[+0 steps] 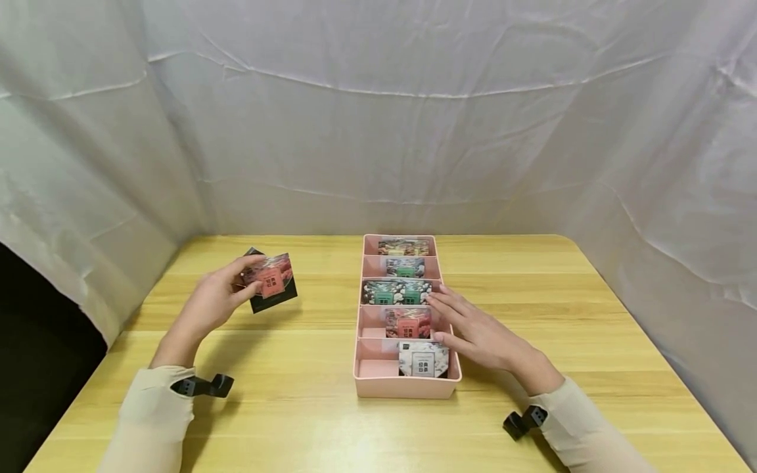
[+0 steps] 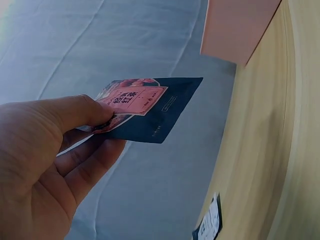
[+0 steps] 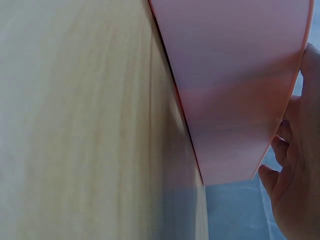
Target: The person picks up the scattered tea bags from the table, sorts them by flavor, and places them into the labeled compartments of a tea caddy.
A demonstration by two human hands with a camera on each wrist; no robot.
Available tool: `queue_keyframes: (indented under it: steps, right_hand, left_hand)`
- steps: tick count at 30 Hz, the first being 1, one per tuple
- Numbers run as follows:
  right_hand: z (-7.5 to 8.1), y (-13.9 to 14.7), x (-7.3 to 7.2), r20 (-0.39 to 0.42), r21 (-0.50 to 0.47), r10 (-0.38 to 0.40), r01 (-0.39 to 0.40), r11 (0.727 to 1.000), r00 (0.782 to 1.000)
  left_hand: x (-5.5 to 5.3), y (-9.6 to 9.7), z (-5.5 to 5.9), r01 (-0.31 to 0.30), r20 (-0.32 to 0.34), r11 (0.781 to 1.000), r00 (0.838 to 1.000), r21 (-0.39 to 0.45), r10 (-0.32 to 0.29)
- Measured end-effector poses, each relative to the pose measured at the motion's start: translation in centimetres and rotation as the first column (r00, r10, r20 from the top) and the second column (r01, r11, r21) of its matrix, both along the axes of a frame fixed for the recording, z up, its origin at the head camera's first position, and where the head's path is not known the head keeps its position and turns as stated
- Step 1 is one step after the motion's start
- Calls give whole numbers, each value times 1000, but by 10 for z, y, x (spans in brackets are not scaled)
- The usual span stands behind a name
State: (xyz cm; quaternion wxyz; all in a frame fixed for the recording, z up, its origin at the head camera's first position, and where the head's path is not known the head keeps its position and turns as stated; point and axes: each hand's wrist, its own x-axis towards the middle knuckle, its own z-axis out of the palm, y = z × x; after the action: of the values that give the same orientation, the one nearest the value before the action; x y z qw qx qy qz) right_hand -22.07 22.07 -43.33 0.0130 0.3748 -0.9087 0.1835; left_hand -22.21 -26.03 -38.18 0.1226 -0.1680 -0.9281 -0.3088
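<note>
My left hand pinches a dark tea packet with a red label between thumb and fingers, raised over the left part of the table. In the left wrist view the thumb presses on the packet's printed face, with fingers underneath. Behind it in the head view, a dark corner shows at the upper left. Along the right side of a pink divided box, my right hand rests with its fingers extended over the rim. The right wrist view shows those fingers at the rim, partly hidden by the box wall.
Upright packets stand in the box: white in front, red behind it, then green-labelled ones and a yellowish one. Another pale-printed packet shows low in the left wrist view. Grey cloth surrounds the wooden table.
</note>
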Motion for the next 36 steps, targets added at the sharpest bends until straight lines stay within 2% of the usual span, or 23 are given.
queue_keyframes:
  steps: [8, 13, 18, 26, 32, 36]
  right_hand:
    - [0, -1, -1, -4, -9, 4, -4, 1000, 1000]
    - [-1, 0, -1, -29, -11, 22, -23, 1000, 999]
    - [-2, 1, -1, -32, -8, 22, -22, 1000, 999]
    - [-2, 0, -1, -27, -9, 20, -20, 1000, 999]
    - [-1, 0, -1, -22, -10, 15, -15, 1000, 1000]
    - [0, 0, 0, -17, -13, 13, -13, 1000, 1000]
  left_hand:
    - [4, 11, 3, 23, -27, 1000, 999, 2, -23]
    - [4, 21, 5, 67, -32, 998, 997, 17, -67]
    - [3, 32, 7, 114, -6, 993, 993, 41, -114]
    - [0, 50, 12, 193, -5, 977, 981, 88, -193]
    - [-1, 64, 14, 219, -17, 973, 976, 75, -219]
    - [-2, 75, 14, 248, -21, 964, 969, 101, -247]
